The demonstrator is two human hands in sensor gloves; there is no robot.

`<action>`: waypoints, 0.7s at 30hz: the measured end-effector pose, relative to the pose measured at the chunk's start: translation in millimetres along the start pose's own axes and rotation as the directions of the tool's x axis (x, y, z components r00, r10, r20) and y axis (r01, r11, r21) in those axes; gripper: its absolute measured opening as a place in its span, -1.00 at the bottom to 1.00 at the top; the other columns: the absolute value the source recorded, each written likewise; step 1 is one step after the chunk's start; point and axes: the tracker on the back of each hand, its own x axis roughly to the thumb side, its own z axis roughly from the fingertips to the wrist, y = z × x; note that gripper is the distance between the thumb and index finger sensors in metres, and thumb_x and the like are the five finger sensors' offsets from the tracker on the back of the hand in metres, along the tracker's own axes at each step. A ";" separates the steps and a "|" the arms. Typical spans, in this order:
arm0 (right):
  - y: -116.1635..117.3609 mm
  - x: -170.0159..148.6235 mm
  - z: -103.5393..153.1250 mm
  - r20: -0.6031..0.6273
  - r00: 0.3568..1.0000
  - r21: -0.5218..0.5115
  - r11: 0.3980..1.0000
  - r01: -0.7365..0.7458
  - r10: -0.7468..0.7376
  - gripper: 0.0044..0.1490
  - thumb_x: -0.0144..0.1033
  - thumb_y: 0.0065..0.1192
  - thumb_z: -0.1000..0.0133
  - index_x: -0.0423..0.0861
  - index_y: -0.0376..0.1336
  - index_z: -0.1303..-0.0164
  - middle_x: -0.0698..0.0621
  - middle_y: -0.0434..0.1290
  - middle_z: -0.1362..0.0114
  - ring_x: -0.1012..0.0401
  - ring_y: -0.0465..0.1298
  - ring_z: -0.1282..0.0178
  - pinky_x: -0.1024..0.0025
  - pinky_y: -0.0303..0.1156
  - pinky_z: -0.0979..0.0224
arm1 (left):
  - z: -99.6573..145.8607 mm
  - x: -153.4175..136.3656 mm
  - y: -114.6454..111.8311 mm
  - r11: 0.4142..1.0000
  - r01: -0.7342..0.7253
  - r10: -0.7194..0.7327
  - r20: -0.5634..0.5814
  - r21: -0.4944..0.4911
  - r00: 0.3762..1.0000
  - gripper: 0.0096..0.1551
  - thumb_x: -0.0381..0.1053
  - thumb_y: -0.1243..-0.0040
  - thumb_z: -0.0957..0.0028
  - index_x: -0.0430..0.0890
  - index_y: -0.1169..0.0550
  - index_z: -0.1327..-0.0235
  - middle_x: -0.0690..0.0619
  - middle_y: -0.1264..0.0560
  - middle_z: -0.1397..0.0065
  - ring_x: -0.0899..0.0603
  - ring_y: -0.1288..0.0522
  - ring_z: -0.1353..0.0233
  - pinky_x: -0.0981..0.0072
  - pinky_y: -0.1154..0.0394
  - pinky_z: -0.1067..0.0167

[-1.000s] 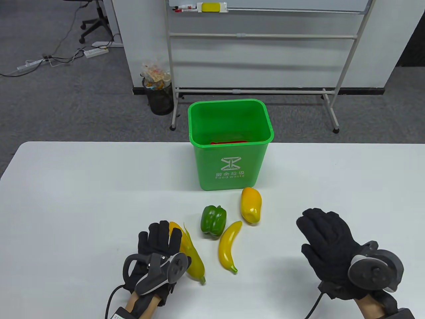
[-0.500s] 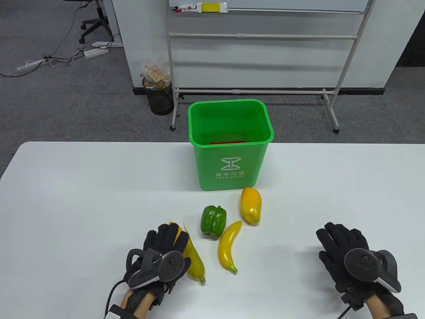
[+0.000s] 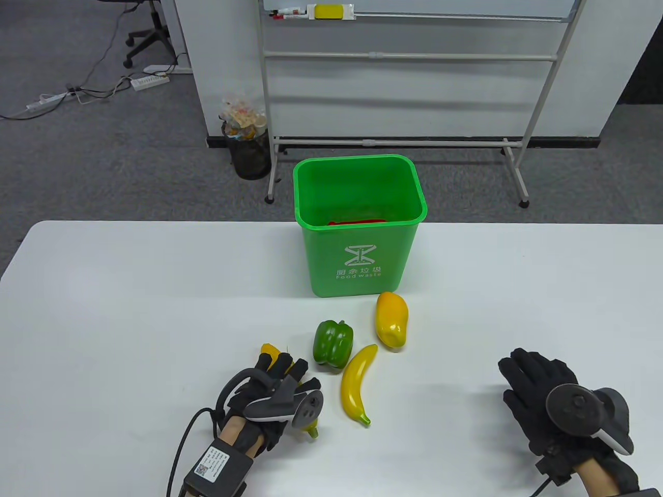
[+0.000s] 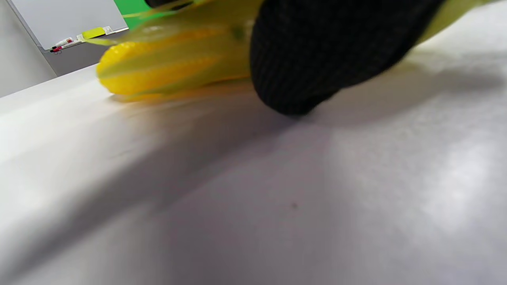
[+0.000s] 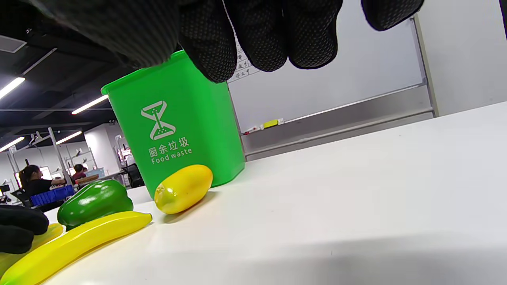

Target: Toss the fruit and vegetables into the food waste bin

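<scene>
A green food waste bin [image 3: 360, 248] stands at the table's far edge, with something red [image 3: 357, 222] at its bottom. In front of it lie a yellow mango [image 3: 391, 318], a green pepper [image 3: 333, 342] and a banana [image 3: 357, 383]. My left hand [image 3: 285, 370] grips a yellow corn cob [image 3: 269, 349] low at the table, its fingers curled over it. The left wrist view shows the cob [image 4: 166, 59] with a gloved finger [image 4: 317, 59] against it. My right hand [image 3: 528, 370] is open and empty, at the right. The right wrist view shows the bin [image 5: 174, 130], the mango [image 5: 183, 188], the pepper [image 5: 95, 202] and the banana [image 5: 75, 245].
A whiteboard stand [image 3: 404, 54] and a black wire wastebasket [image 3: 248, 150] stand on the floor beyond the table. The white table [image 3: 129, 290] stretches wide to the left and right of the bin.
My left hand has turned and closed its fingers around the corn cob, covering most of it. My right hand has drawn back toward the near right and lowered, palm down.
</scene>
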 end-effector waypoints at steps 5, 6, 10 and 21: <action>0.1 1.7 0.2 0.004 1.000 -0.008 1.000 -0.012 0.012 -0.17 -0.03 0.21 0.01 -0.08 0.23 -0.49 -0.15 0.19 -0.64 -0.20 0.26 -0.67 -0.43 0.02 -0.60 | 5.1 3.0 -0.4 0.999 0.021 -0.022 0.030 0.044 0.999 0.01 -0.11 -0.54 0.24 0.18 -0.16 -0.39 -0.06 -0.08 -0.63 -0.42 -0.14 -0.61 -0.49 -0.09 -0.41; 0.2 1.9 0.2 0.003 1.000 -0.008 1.000 -0.011 0.011 -0.17 -0.03 0.21 0.01 -0.08 0.23 -0.49 -0.15 0.19 -0.64 -0.20 0.26 -0.66 -0.43 0.02 -0.59 | 7.4 3.7 0.1 0.998 0.023 -0.025 0.042 0.053 0.999 0.01 -0.09 -0.55 0.26 0.18 -0.18 -0.38 -0.07 -0.10 -0.62 -0.43 -0.17 -0.60 -0.50 -0.11 -0.40; 0.0 2.5 0.9 0.003 1.000 -0.002 1.000 -0.006 0.006 -0.17 -0.02 0.21 0.01 -0.08 0.23 -0.49 -0.14 0.20 -0.64 -0.20 0.26 -0.66 -0.43 0.03 -0.59 | 25.3 4.3 7.6 0.984 -0.142 0.135 0.068 0.108 0.988 0.02 0.01 -0.57 0.28 0.11 -0.21 -0.39 -0.13 -0.18 -0.59 -0.54 -0.23 -0.55 -0.57 -0.14 -0.37; 2.0 7.0 2.6 0.012 1.000 0.005 1.000 -0.008 0.008 -0.17 -0.01 0.20 0.01 -0.08 0.22 -0.49 -0.14 0.21 -0.64 -0.20 0.28 -0.65 -0.42 0.05 -0.58 | 63.8 16.8 36.6 0.706 -0.665 0.608 0.273 0.244 0.745 0.03 0.08 -0.57 0.28 0.02 -0.23 -0.42 -0.23 -0.26 -0.56 -0.57 -0.37 -0.47 -0.51 -0.27 -0.33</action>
